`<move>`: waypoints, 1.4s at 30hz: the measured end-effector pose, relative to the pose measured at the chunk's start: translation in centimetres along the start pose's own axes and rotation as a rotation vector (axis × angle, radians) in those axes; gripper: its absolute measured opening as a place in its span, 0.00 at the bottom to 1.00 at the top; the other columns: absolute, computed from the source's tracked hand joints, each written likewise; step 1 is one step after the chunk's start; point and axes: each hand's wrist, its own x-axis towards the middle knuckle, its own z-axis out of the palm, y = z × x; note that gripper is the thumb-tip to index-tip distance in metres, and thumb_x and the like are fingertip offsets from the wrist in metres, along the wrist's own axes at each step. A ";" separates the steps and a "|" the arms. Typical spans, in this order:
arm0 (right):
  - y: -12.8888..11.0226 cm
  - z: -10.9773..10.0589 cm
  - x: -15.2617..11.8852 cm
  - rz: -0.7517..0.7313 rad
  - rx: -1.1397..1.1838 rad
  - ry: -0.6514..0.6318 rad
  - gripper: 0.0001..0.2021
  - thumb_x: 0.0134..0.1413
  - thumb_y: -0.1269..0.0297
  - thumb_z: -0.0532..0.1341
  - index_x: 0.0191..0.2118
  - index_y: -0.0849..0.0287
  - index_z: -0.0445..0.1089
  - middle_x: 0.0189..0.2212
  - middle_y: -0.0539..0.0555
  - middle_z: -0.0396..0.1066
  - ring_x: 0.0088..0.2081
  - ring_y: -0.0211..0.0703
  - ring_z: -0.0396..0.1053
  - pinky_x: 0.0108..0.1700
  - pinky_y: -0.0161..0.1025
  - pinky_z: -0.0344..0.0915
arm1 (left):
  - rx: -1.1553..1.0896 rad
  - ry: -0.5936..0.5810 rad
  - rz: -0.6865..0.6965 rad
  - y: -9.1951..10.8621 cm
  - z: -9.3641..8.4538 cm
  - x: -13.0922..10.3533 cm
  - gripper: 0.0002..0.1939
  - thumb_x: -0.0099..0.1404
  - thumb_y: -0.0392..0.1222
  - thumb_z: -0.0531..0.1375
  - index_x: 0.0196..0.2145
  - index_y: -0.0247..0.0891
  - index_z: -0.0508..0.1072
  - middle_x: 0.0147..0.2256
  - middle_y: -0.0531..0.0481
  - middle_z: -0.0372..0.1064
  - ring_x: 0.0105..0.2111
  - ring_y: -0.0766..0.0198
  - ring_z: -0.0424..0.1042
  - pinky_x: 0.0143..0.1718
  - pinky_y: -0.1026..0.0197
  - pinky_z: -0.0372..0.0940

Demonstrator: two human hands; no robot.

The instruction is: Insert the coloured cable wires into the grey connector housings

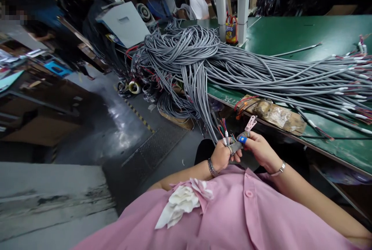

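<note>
Close in front of my chest, both hands are together. My left hand [222, 156] is closed around the ends of grey cables [200, 95], whose coloured wires [223, 128] fan out above the fist. Grey wrapping covers some of its fingers. My right hand [260, 148] is pinched beside it, a blue band on the thumb, over something too small to make out. A pink clothespin [250, 124] stands up just above the right fingers.
A green table [290, 35] bears a large heap of grey cables. Near its front edge lies a taped wooden block [276, 116]. A person [199, 2] sits behind the table; another stands at the far left. Cardboard boxes [43, 122] are at left.
</note>
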 end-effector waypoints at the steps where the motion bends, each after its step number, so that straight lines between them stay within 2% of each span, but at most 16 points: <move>1: 0.1 0.2 0.1 0.020 0.071 -0.003 0.11 0.50 0.57 0.65 0.29 0.58 0.66 0.18 0.47 0.66 0.20 0.36 0.62 0.26 0.35 0.56 | 0.020 -0.024 -0.018 0.1 0.0 0.0 0.19 0.55 0.54 0.62 0.24 0.33 0.68 0.18 0.49 0.69 0.13 0.69 0.66 0.13 0.68 0.48; 3: 0.2 0.4 0.3 0.034 0.212 0.049 0.12 0.49 0.56 0.65 0.27 0.57 0.64 0.17 0.46 0.64 0.18 0.36 0.60 0.24 0.35 0.56 | 0.069 -0.085 -0.064 0.2 0.0 0.0 0.20 0.55 0.54 0.63 0.24 0.32 0.69 0.19 0.48 0.69 0.14 0.69 0.66 0.13 0.69 0.49; 5: 0.3 0.1 0.5 -0.006 0.315 0.174 0.12 0.48 0.57 0.66 0.27 0.56 0.64 0.18 0.45 0.63 0.19 0.34 0.58 0.23 0.34 0.57 | 0.104 -0.119 -0.097 0.2 0.0 -0.1 0.19 0.55 0.53 0.63 0.25 0.31 0.70 0.20 0.48 0.70 0.14 0.70 0.67 0.13 0.69 0.50; 7: 0.5 -0.5 0.6 -0.033 0.381 0.259 0.11 0.47 0.56 0.66 0.28 0.56 0.66 0.21 0.46 0.64 0.21 0.34 0.59 0.25 0.34 0.59 | 0.085 -0.090 -0.089 0.2 -0.2 -0.1 0.18 0.55 0.52 0.63 0.25 0.31 0.70 0.20 0.49 0.69 0.14 0.70 0.66 0.13 0.69 0.49; 8: 0.7 -0.8 0.7 -0.023 0.405 0.262 0.12 0.48 0.54 0.66 0.29 0.56 0.68 0.23 0.47 0.65 0.22 0.34 0.60 0.27 0.35 0.61 | 0.057 -0.057 -0.075 0.2 -0.2 -0.1 0.18 0.55 0.52 0.63 0.25 0.31 0.70 0.20 0.49 0.69 0.14 0.70 0.66 0.13 0.69 0.49; 12: 1.5 -1.9 0.2 0.057 0.430 0.137 0.18 0.50 0.44 0.61 0.33 0.56 0.71 0.29 0.51 0.68 0.27 0.38 0.64 0.33 0.38 0.66 | -0.041 0.049 -0.035 0.1 -0.6 0.1 0.17 0.54 0.51 0.64 0.25 0.33 0.67 0.19 0.50 0.69 0.13 0.70 0.66 0.13 0.69 0.48; 16: 1.4 -1.7 -0.4 -0.016 0.288 0.039 0.12 0.47 0.54 0.67 0.32 0.58 0.71 0.27 0.50 0.67 0.28 0.36 0.62 0.34 0.36 0.63 | -0.065 0.058 -0.030 0.0 -0.5 0.2 0.17 0.54 0.50 0.64 0.26 0.33 0.67 0.19 0.50 0.69 0.13 0.69 0.66 0.13 0.69 0.47; 19: 1.1 -1.3 -0.4 -0.056 0.174 0.054 0.11 0.46 0.58 0.69 0.32 0.58 0.71 0.26 0.49 0.67 0.26 0.35 0.60 0.32 0.35 0.60 | -0.060 0.055 -0.018 0.0 -0.3 0.1 0.17 0.54 0.50 0.64 0.25 0.33 0.67 0.19 0.50 0.69 0.13 0.69 0.66 0.13 0.69 0.47; 25: 1.2 -0.9 -0.7 -0.083 0.080 0.112 0.11 0.47 0.57 0.68 0.30 0.59 0.71 0.25 0.49 0.67 0.26 0.35 0.59 0.30 0.35 0.58 | -0.056 0.089 -0.005 0.0 -0.3 0.0 0.17 0.53 0.50 0.65 0.24 0.33 0.66 0.19 0.50 0.69 0.13 0.69 0.66 0.13 0.69 0.47; 29: 1.6 -1.1 -0.9 -0.083 0.105 0.105 0.11 0.47 0.57 0.68 0.29 0.58 0.71 0.24 0.48 0.65 0.26 0.36 0.60 0.32 0.35 0.60 | -0.048 0.104 0.026 0.1 -0.3 0.0 0.17 0.54 0.50 0.64 0.25 0.33 0.67 0.19 0.51 0.69 0.13 0.70 0.65 0.13 0.69 0.47; 31: 1.4 -1.5 -0.6 -0.073 0.177 0.117 0.12 0.50 0.53 0.66 0.30 0.58 0.71 0.24 0.49 0.65 0.26 0.36 0.60 0.33 0.36 0.62 | -0.052 0.105 0.028 0.4 -0.3 -0.1 0.17 0.54 0.52 0.64 0.25 0.33 0.67 0.19 0.51 0.68 0.13 0.71 0.65 0.12 0.69 0.46; 34: 0.6 -2.4 0.2 -0.008 0.291 0.134 0.21 0.52 0.42 0.59 0.32 0.57 0.72 0.28 0.52 0.68 0.26 0.38 0.62 0.32 0.37 0.65 | -0.050 0.068 0.014 1.2 -0.2 -0.1 0.19 0.54 0.53 0.64 0.26 0.33 0.68 0.18 0.52 0.68 0.13 0.71 0.64 0.12 0.69 0.47; 36: -0.4 -2.9 0.9 0.053 0.325 0.071 0.25 0.51 0.37 0.55 0.36 0.56 0.73 0.30 0.53 0.69 0.26 0.38 0.62 0.31 0.37 0.65 | -0.051 0.007 0.005 1.8 0.1 0.0 0.19 0.53 0.53 0.64 0.26 0.33 0.68 0.18 0.51 0.68 0.13 0.71 0.64 0.12 0.69 0.47; 39: -1.6 -2.9 1.6 0.070 0.303 -0.047 0.22 0.51 0.40 0.58 0.36 0.56 0.72 0.29 0.51 0.68 0.24 0.36 0.59 0.29 0.36 0.63 | -0.072 -0.101 -0.015 2.6 0.4 0.5 0.18 0.51 0.52 0.66 0.25 0.33 0.68 0.18 0.51 0.68 0.12 0.71 0.63 0.11 0.69 0.48; 40: -1.8 -2.7 1.7 0.037 0.273 -0.042 0.20 0.51 0.42 0.60 0.34 0.56 0.72 0.26 0.50 0.67 0.23 0.36 0.57 0.28 0.36 0.61 | -0.084 -0.127 -0.022 2.7 0.5 0.7 0.18 0.51 0.51 0.66 0.25 0.33 0.68 0.18 0.51 0.68 0.12 0.71 0.63 0.11 0.68 0.48; 42: -1.9 -2.4 1.8 -0.086 0.161 0.078 0.18 0.50 0.45 0.62 0.29 0.57 0.71 0.22 0.49 0.65 0.22 0.36 0.56 0.27 0.36 0.58 | -0.110 -0.158 -0.034 2.8 0.7 1.2 0.18 0.52 0.51 0.66 0.26 0.32 0.69 0.17 0.51 0.67 0.11 0.71 0.62 0.11 0.69 0.47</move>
